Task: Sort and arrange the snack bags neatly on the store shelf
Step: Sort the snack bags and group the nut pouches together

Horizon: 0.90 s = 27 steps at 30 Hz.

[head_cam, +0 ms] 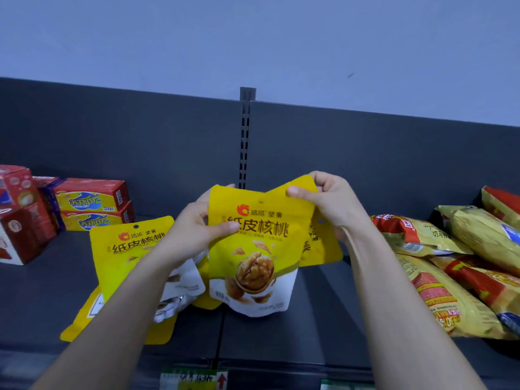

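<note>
A yellow walnut snack bag (254, 249) stands upright in the middle of the dark shelf (323, 319). My left hand (197, 226) grips its left edge, thumb on the front. My right hand (329, 204) pinches its top right corner. Another yellow walnut bag (126, 249) leans upright to the left, partly behind my left forearm, with more bags of the same kind lying flat under it (76, 327). A further yellow bag (323, 243) shows behind the held one, under my right wrist.
Red and yellow boxes (92, 204) are stacked at the back left, with red cartons (19, 215) at the far left. A pile of gold and red snack bags (450, 263) lies at the right. A slotted upright post (244, 142) splits the back panel. Price labels (194, 380) line the shelf's front edge.
</note>
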Each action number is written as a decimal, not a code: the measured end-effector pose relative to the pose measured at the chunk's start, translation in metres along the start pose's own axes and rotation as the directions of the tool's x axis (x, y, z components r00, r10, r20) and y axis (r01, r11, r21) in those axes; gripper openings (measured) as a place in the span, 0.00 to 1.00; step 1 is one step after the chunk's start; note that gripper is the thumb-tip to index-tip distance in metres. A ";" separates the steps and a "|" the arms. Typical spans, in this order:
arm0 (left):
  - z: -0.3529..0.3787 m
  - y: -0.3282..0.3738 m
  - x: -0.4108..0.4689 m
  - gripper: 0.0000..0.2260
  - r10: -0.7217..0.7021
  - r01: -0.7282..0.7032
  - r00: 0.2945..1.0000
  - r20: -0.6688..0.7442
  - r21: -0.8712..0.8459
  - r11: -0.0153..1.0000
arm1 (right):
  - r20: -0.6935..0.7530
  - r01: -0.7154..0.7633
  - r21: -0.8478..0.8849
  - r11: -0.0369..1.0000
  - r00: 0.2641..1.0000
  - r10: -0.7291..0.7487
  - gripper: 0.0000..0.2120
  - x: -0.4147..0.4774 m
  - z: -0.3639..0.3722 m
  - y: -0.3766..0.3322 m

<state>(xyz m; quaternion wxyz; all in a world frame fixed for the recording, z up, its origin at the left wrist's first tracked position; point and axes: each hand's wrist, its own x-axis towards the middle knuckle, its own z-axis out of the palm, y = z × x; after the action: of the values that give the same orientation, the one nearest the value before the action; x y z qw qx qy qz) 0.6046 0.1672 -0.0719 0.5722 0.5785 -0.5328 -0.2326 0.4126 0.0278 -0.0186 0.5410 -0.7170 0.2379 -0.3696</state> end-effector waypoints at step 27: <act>0.029 -0.007 0.027 0.08 0.022 -0.034 0.961 -0.277 -0.037 0.999 | -0.099 0.038 -0.107 0.994 0.994 -0.049 0.14 -0.003 -0.013 0.013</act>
<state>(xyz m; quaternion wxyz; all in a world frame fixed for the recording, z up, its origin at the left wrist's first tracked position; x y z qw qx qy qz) 0.5902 0.1303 -0.0756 0.6560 0.5857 -0.4510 -0.1526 0.4017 0.0183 -0.0297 0.4818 -0.7297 0.2684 -0.4042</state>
